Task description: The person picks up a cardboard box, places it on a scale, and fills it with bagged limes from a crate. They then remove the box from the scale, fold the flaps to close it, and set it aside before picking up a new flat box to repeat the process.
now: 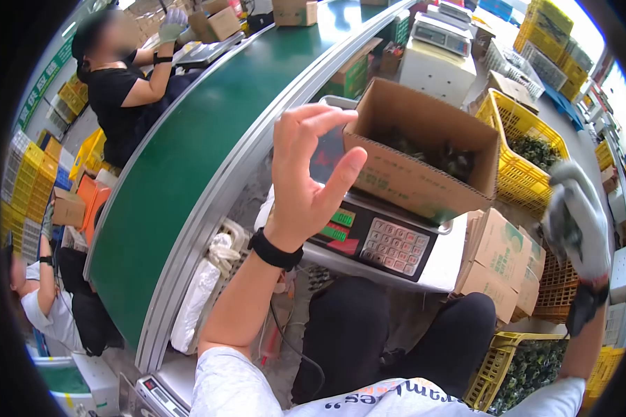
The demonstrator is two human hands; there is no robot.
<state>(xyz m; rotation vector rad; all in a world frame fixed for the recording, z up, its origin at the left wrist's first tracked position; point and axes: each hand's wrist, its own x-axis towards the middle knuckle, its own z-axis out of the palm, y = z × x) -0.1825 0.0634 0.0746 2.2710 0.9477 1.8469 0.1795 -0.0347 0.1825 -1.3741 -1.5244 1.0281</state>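
Observation:
My bare left hand [309, 170] is raised with thumb and fingers apart, close to the left edge of an open cardboard box [424, 174]. Dark green leafy-looking clumps [459, 161] lie in the box's bottom. The box rests on a digital scale [396, 244] with a keypad and green-lit display. Off to the right, my right hand [583, 215] wears a pale glove, smeared by motion. Its fingers curl round a dark green clump [569, 233], beside a yellow crate [518, 174] of similar greens.
A green conveyor belt [188, 167] runs along my left, with a person [118, 90] across it and another person [49, 299] farther down. Flattened cartons [497, 260] lean right of the scale. Another yellow crate [494, 365] of greens stands by my knee. A second scale [442, 35] stands ahead.

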